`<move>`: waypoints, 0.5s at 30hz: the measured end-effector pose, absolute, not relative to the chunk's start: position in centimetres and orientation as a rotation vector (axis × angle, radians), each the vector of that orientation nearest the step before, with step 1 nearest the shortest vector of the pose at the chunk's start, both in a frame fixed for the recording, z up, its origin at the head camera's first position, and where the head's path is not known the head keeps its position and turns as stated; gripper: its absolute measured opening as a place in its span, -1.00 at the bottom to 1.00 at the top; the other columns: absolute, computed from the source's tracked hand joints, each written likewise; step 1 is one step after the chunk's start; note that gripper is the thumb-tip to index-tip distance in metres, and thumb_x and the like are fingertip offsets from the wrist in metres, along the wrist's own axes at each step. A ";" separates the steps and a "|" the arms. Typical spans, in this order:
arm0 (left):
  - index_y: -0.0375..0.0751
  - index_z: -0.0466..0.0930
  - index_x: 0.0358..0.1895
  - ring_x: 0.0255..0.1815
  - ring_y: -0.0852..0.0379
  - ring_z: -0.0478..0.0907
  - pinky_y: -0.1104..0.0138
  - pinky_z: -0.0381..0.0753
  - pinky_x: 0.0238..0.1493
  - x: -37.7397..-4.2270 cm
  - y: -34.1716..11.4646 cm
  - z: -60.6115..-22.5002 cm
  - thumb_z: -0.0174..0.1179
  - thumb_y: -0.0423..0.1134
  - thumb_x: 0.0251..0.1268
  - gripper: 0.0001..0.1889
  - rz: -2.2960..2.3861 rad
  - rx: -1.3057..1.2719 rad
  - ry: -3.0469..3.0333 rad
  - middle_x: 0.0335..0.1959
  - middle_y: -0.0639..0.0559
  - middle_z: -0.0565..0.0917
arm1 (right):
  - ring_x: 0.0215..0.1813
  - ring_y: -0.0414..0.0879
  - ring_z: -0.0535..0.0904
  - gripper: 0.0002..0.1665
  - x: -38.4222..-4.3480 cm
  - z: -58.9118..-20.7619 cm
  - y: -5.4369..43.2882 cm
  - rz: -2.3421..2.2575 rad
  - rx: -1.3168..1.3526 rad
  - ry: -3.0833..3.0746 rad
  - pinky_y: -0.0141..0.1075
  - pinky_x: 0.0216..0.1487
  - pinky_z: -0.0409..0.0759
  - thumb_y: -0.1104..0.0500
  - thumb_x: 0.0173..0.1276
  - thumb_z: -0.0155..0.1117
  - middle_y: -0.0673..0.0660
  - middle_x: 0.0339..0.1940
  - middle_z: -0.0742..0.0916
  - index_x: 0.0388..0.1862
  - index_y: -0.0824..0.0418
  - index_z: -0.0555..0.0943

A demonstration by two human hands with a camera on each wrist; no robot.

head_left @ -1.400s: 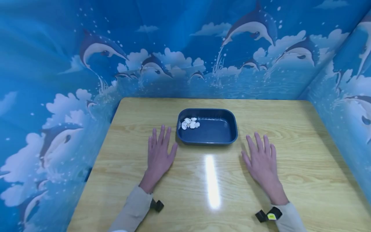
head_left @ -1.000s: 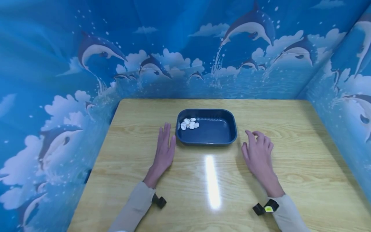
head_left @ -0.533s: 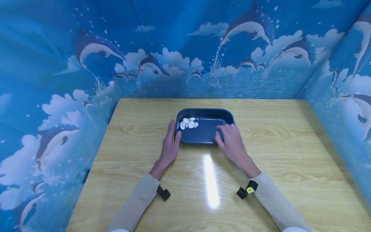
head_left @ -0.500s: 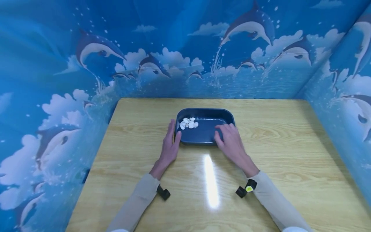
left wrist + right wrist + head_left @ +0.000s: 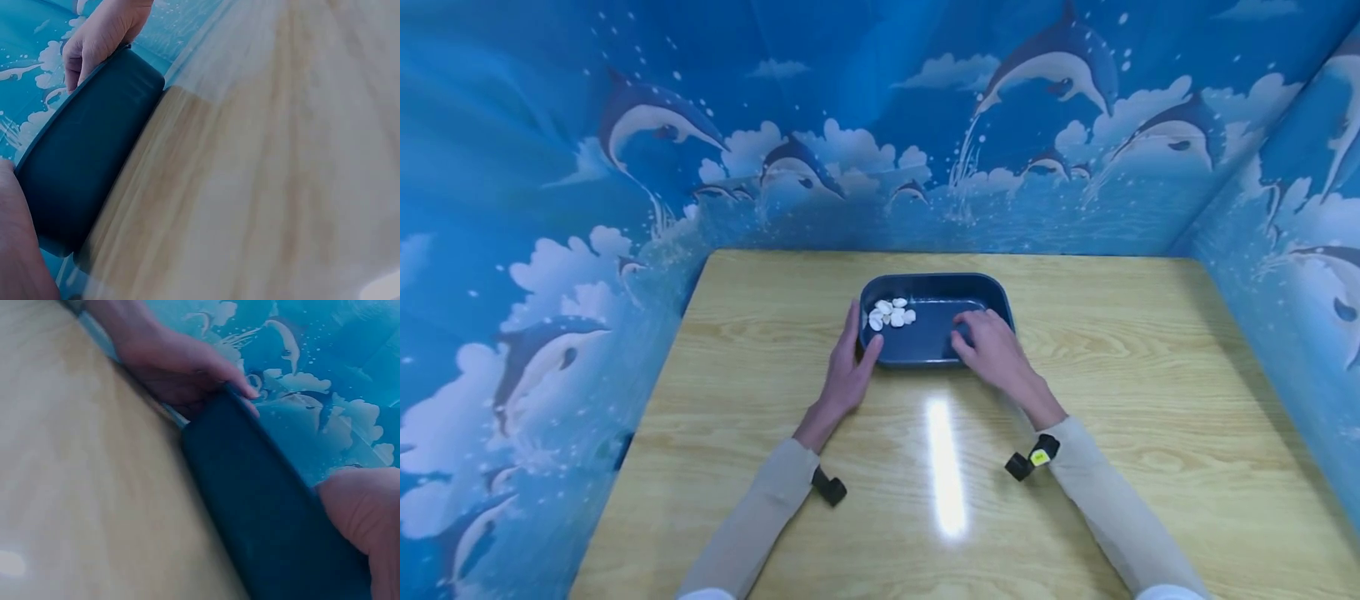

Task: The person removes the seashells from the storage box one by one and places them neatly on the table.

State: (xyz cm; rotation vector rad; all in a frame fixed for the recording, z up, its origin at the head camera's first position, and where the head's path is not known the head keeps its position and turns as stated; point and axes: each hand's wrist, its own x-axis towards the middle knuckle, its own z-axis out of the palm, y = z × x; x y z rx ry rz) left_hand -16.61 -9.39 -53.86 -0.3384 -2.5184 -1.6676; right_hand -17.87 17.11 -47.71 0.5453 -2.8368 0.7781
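- Backdrop (image 5: 865, 67): blue dolphin/sea print, runs behind tbl's far edge & along L & R sides.
- Tbl (image 5: 722, 400): light wood-grain top; far L & far R corners both in view.
- Sleeves (image 5: 760, 508): lt grey-beige, both forearms reaching in over tbl from the near side.
- Tray (image 5: 928, 337): dk blue, rounded-corner rectangle, deep walls, long side parallel to tbl's far edge. Near that edge but apart from it, approx midway btwn L & R edges. Can't tell if base is flat on tbl.
- L hand (image 5: 846, 375): grasping tray's near-L corner, thumb over rim, fingers along outside of L end wall.
- R hand (image 5: 996, 354): grasping tray rim at near-R corner, fingers bent over into tray.
- Wrist cams (image 5: 831, 486): small blk boxes, one per wrist.
- White pcs (image 5: 897, 317): small, flattish, shell-like; clustered in tray's L end, a few touching. Rest of visible tray floor bare; part hidden by R hand.
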 end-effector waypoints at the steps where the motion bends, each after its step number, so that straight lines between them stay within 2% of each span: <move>1: -0.02 -0.24 0.74 0.73 0.13 -0.19 0.04 -0.09 0.69 -16.7 -9.4 -53.9 -0.01 -0.04 0.68 -0.21 -1.663 -0.339 -2.523 0.76 -0.09 -0.12 | -0.24 0.05 0.49 -0.68 -18.2 -47.5 17.1 0.775 0.551 -2.870 -0.11 -0.17 0.50 0.17 0.52 0.25 0.17 -0.31 0.74 0.10 0.35 0.70; 6: -0.10 -0.23 0.74 0.73 0.12 -0.20 0.01 -0.09 0.69 -16.9 -9.5 -53.9 0.03 -0.04 0.65 -0.18 -1.650 -0.340 -2.549 0.76 -0.08 -0.14 | -0.27 0.02 0.51 -0.66 -20.2 -46.9 15.8 0.708 0.627 -3.006 -0.04 -0.07 0.58 0.15 0.52 0.30 0.08 -0.45 0.67 0.14 0.32 0.70; 8: -0.09 -0.23 0.74 0.73 0.13 -0.19 0.01 -0.08 0.69 -16.9 -9.6 -53.9 0.04 -0.06 0.64 -0.18 -1.653 -0.339 -2.548 0.76 -0.07 -0.13 | -0.29 -0.01 0.54 -0.65 -21.1 -46.8 15.1 0.680 0.689 -3.056 -0.03 -0.04 0.62 0.14 0.53 0.30 0.10 -0.36 0.72 0.16 0.31 0.70; 13: -0.08 -0.21 0.74 0.73 0.13 -0.16 0.02 -0.06 0.69 -17.0 -9.6 -54.0 0.04 -0.07 0.65 -0.19 -1.681 -0.364 -2.529 0.76 -0.07 -0.12 | -0.32 -0.07 0.60 -0.58 -22.8 -47.0 13.6 0.662 0.810 -3.114 -0.07 -0.12 0.66 0.13 0.54 0.29 0.17 -0.12 0.79 0.26 0.30 0.66; 15: -0.09 -0.21 0.73 0.73 0.13 -0.16 0.02 -0.06 0.69 -16.9 -9.7 -54.0 0.03 -0.07 0.65 -0.19 -1.689 -0.372 -2.524 0.76 -0.09 -0.11 | -0.35 -0.07 0.59 -0.56 -23.2 -47.1 13.1 0.659 0.828 -3.115 -0.10 -0.18 0.65 0.14 0.54 0.30 0.17 -0.11 0.78 0.30 0.29 0.64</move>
